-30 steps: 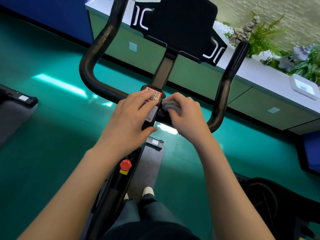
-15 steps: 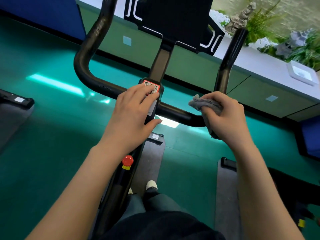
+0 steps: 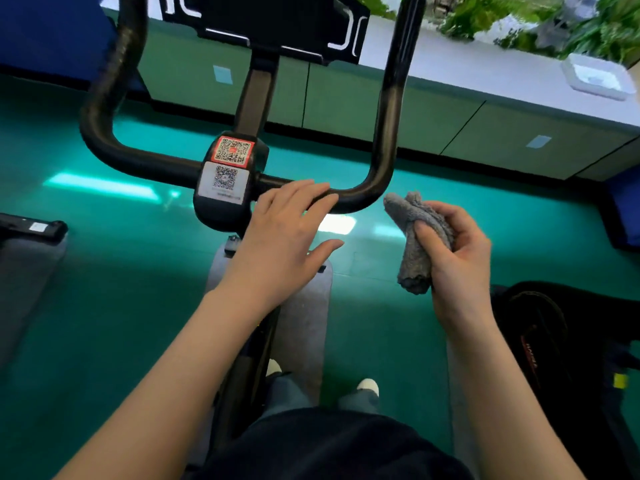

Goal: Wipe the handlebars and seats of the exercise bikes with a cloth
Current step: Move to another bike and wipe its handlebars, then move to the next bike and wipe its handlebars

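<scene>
The exercise bike's black U-shaped handlebar [image 3: 388, 109] fills the upper half of the view, with a centre block carrying two QR stickers [image 3: 228, 168]. My left hand [image 3: 284, 233] is spread with straight fingers, its fingertips resting on the handlebar's cross bar just right of the centre block. My right hand [image 3: 457, 251] holds a bunched grey cloth [image 3: 415, 233] to the right of the handlebar's right bend, clear of the bar. The bike's seat is not visible.
A second bike's black flywheel housing [image 3: 554, 341] stands at the lower right. A grey mat [image 3: 304, 306] lies under the bike on the green floor. Green cabinets [image 3: 398, 105] with a white top, a white tray [image 3: 595, 77] and plants run along the back. Another mat [image 3: 24, 258] lies left.
My right hand has pulled the cloth off the handlebar's right bend and turned it palm-inward. My left hand has slid from the QR block rightward onto the cross bar.
</scene>
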Available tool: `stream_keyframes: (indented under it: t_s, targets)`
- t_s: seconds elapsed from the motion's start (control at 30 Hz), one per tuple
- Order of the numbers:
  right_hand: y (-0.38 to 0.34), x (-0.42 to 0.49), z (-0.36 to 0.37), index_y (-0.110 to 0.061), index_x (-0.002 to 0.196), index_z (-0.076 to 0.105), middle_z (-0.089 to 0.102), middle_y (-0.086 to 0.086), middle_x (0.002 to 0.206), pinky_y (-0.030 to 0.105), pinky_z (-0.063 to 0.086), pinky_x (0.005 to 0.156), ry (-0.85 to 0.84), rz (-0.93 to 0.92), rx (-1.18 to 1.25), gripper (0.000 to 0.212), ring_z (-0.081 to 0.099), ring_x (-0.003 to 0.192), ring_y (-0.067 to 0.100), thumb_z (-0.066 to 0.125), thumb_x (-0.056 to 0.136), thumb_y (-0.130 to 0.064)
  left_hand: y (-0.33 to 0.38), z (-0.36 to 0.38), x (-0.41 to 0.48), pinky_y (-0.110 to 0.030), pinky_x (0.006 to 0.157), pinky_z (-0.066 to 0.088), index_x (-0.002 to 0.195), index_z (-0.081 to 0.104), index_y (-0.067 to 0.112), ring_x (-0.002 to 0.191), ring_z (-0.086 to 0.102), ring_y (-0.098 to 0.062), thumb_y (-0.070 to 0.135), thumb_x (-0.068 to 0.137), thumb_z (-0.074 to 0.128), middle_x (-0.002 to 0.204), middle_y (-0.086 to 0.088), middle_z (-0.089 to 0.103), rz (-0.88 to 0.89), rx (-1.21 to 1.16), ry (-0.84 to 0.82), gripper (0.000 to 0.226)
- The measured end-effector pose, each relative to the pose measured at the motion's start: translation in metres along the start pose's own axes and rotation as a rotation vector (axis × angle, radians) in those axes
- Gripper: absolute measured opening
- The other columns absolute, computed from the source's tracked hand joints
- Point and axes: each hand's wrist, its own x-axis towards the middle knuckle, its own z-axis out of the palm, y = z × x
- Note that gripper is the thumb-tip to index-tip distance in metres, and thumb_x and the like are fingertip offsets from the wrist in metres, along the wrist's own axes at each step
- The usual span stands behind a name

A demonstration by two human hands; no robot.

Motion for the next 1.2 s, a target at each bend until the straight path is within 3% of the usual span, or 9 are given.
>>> stream_keyframes:
  t_s: [0.13, 0.27, 0.43, 0.67, 0.9, 1.2]
  targets:
    - [0.02, -0.005, -0.048, -0.028, 0.088, 0.062, 0.065, -0.01, 0.089, 0.01, 0.044, 0.073, -0.026, 0.037, 0.019, 0.032, 0.059, 0.078, -0.004, 0.06, 0.084, 0.004, 0.043, 0.027, 0.006, -0.045, 0.106, 0.027, 0.131, 0.052, 0.009, 0.137, 0.031, -0.029, 0.038, 0.087, 0.061, 0.146, -0.01, 0.039, -0.003, 0.021, -0.023, 0.054]
    - [0.042, -0.011, -0.115, -0.028, 0.087, 0.063, 0.066, -0.012, 0.087, 0.009, 0.044, 0.072, 0.0, 0.084, 0.06, 0.023, 0.06, 0.078, -0.003, 0.06, 0.077, -0.008, 0.097, 0.066, 0.016, -0.046, 0.102, 0.033, 0.129, 0.053, 0.008, 0.13, 0.041, -0.032, 0.036, 0.086, 0.063, 0.141, -0.011, 0.045, 0.033, 0.019, -0.028, 0.053]
    - [0.076, -0.03, -0.222, -0.03, 0.086, 0.065, 0.07, -0.016, 0.087, 0.01, 0.046, 0.073, 0.051, 0.145, 0.037, 0.036, 0.063, 0.083, 0.0, 0.06, 0.084, 0.006, 0.171, 0.148, 0.035, -0.036, 0.106, 0.022, 0.139, 0.041, 0.017, 0.137, 0.03, -0.022, 0.046, 0.091, 0.051, 0.148, -0.001, 0.036, 0.063, 0.06, -0.226, 0.057]
    - [0.102, -0.046, -0.347, -0.025, 0.093, 0.066, 0.068, -0.01, 0.092, 0.015, 0.05, 0.076, 0.269, 0.226, 0.006, 0.028, 0.063, 0.084, 0.002, 0.061, 0.086, 0.002, 0.239, 0.239, 0.057, -0.033, 0.106, 0.025, 0.141, 0.037, 0.021, 0.136, 0.029, -0.017, 0.045, 0.094, 0.045, 0.149, 0.002, 0.033, 0.103, 0.131, -0.496, 0.053]
    - [0.124, -0.028, -0.375, -0.024, 0.093, 0.066, 0.069, -0.008, 0.091, 0.011, 0.049, 0.069, 0.335, 0.314, 0.069, 0.029, 0.064, 0.08, -0.002, 0.06, 0.086, 0.004, 0.249, 0.264, 0.067, -0.034, 0.107, 0.027, 0.141, 0.038, 0.02, 0.134, 0.033, -0.017, 0.049, 0.094, 0.041, 0.146, 0.002, 0.037, 0.056, 0.173, -0.572, 0.055]
    - [0.141, 0.086, -0.347, -0.023, 0.09, 0.064, 0.068, -0.007, 0.092, 0.013, 0.046, 0.077, 0.109, 0.294, -0.053, 0.03, 0.062, 0.085, 0.006, 0.062, 0.084, 0.006, 0.213, 0.284, 0.16, -0.036, 0.104, 0.031, 0.137, 0.044, 0.017, 0.131, 0.038, -0.019, 0.049, 0.094, 0.043, 0.142, -0.001, 0.044, -0.095, 0.114, -0.478, 0.054]
